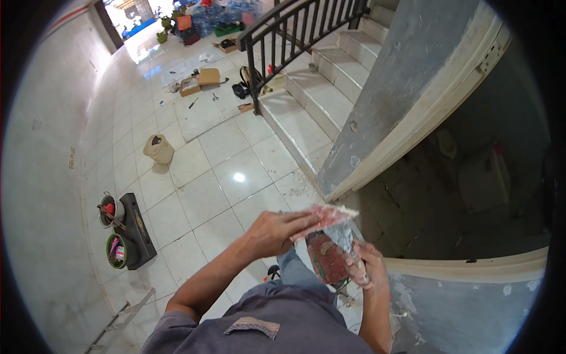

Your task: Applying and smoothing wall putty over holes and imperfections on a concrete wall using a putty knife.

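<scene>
Held out in front of me, a flat pinkish-red board (pixel 323 217) with whitish smears is slightly blurred. My left hand (pixel 266 235) is closed on its left edge. My right hand (pixel 372 266) is wrapped round the handle of a putty knife (pixel 339 237). The knife's grey-smeared blade points up toward the board and overlaps its lower side; whether they touch I cannot tell. Pale smears mark the right fingers. Beneath the knife shows a worn reddish-brown flat surface (pixel 328 262), partly hidden by my hands.
A patchy grey wall (pixel 377 94) and an open doorway frame (pixel 413 127) stand at right. Tiled stairs (pixel 306 118) with a dark railing (pixel 253 71) rise beyond. On the floor are a beige bin (pixel 159 150), a black stove (pixel 140 230) with pots, and a cardboard box (pixel 190 86).
</scene>
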`<state>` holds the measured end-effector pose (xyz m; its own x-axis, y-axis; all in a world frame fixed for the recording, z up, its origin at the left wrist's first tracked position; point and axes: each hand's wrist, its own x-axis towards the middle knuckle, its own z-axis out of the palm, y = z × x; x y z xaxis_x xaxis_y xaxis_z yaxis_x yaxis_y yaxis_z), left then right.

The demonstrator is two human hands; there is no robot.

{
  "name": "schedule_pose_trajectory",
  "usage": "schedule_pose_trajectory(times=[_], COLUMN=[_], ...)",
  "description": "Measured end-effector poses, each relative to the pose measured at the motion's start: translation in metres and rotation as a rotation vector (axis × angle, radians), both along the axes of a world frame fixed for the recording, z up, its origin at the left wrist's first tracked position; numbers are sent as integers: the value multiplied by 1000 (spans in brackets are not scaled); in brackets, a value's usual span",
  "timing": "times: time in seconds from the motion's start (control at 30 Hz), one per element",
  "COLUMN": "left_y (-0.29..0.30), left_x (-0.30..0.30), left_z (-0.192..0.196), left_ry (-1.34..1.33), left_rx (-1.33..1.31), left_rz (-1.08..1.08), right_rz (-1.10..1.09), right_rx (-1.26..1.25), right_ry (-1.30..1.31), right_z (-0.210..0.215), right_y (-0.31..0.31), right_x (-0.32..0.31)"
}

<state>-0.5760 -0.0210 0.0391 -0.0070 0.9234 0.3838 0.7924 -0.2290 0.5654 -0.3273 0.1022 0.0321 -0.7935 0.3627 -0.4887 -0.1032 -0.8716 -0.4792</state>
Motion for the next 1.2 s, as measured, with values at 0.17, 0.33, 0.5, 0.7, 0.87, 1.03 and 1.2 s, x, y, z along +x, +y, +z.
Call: schedule_pose_trajectory(times=[0.17, 0.33, 0.5, 0.7, 0.87, 1.03, 1.2], left_y=[39, 75, 107, 144, 199, 247, 262], left_x=[-48, -86, -110, -156, -226, -261, -292], left_z=[-1, -15, -54, -97, -161, -133, -141], left_ry=[91, 94, -277, -658, -616, -514, -601], left_rx=[-26, -56, -108, -259, -292, -190, -271], left_rz=[82, 136, 217, 260, 163, 154, 108], right_rz=[49, 12, -148, -500, -1068, -1161, -1151], right_rx=[36, 131, 348, 742, 1039, 1459, 1621], right_ry=[156, 227, 199, 253, 282, 290, 219], right_z=[7, 32, 91, 174, 302, 406, 491], right_y=[43, 89, 117, 165, 195, 233, 260], right_x=[-44, -77, -87, -104, -116, -139, -179])
